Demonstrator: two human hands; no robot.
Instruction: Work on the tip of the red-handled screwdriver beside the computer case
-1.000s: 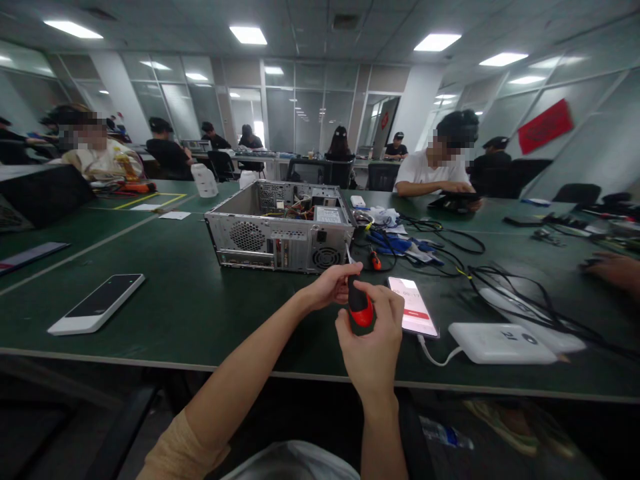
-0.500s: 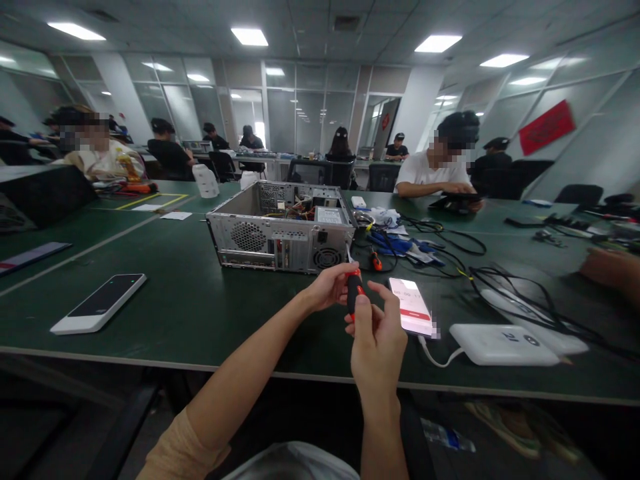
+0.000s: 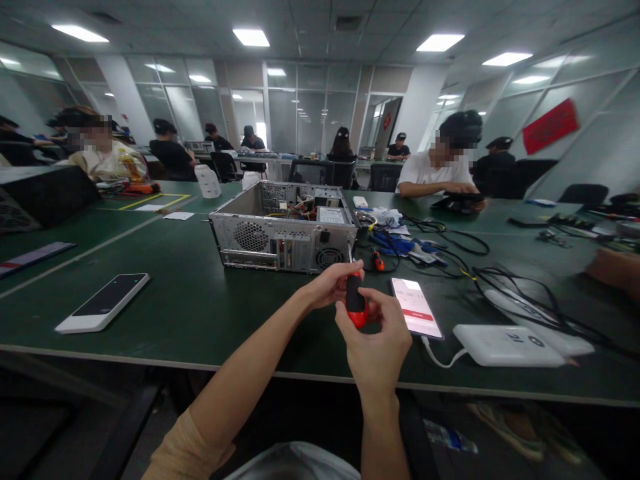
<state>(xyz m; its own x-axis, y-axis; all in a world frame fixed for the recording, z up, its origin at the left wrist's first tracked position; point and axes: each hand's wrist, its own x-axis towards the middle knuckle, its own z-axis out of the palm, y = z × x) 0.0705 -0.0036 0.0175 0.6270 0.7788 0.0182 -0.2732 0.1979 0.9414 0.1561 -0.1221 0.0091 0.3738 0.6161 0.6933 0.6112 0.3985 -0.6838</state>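
A screwdriver [image 3: 356,297] with a black and red handle points away from me, its shaft reaching the lower right corner of the back panel of an open computer case [image 3: 300,243]. My left hand [image 3: 330,283] pinches the front of the handle near the shaft. Around the handle's red rear end, my right hand [image 3: 377,327] has its thumb and fingers closed. The case lies on its side, its top uncovered, with cables and a power supply [image 3: 331,215] inside. Whether the tip sits in a screw is too small to tell.
Right of my hands lie a lit phone [image 3: 416,308] and a white power bank [image 3: 507,345] joined by a cable. Behind them are a second screwdriver [image 3: 379,261], blue gloves [image 3: 407,248] and black cables [image 3: 465,243]. A white-framed device [image 3: 103,303] lies left. Several people sit around.
My right thumb and fingers have shifted their grip on the handle, and its red rear end now shows. The left hand stays at the front; the case has not moved on the table.
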